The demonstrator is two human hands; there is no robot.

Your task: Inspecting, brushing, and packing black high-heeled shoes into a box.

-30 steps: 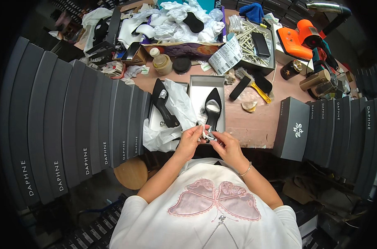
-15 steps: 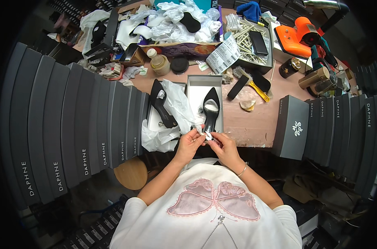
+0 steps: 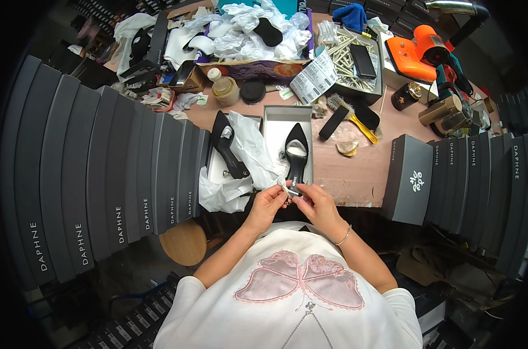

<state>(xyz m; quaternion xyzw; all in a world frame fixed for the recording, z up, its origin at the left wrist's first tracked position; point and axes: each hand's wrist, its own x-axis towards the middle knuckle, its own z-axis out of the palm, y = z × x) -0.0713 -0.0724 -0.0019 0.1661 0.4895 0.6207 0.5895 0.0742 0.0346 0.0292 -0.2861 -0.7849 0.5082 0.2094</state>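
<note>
My left hand (image 3: 268, 205) and my right hand (image 3: 319, 206) meet at the front edge of the table, fingers pinched together. Between their fingertips is a small crumpled white wrapping (image 3: 283, 185), at the heel end of a black pointed shoe (image 3: 297, 152). What lies under the wrapping, perhaps a strap, is too small to tell. The shoe's toe points away from me, over an open grey shoebox (image 3: 276, 118) with a white inside. Left of it, a second black pointed shoe (image 3: 229, 152) lies on its side beside loose white tissue paper (image 3: 251, 142).
Tall rows of dark grey shoeboxes (image 3: 107, 168) flank me on the left, with more shoeboxes (image 3: 408, 180) on the right. Behind are a yellow-handled brush (image 3: 364, 128), a glue bottle (image 3: 222, 88), a carton of crumpled paper (image 3: 264, 70) and an orange tool (image 3: 412, 58).
My hands have shifted slightly, the right one a little to the right, and the white wrapping between the fingertips has changed shape. Both shoes lie nearly where they were.
</note>
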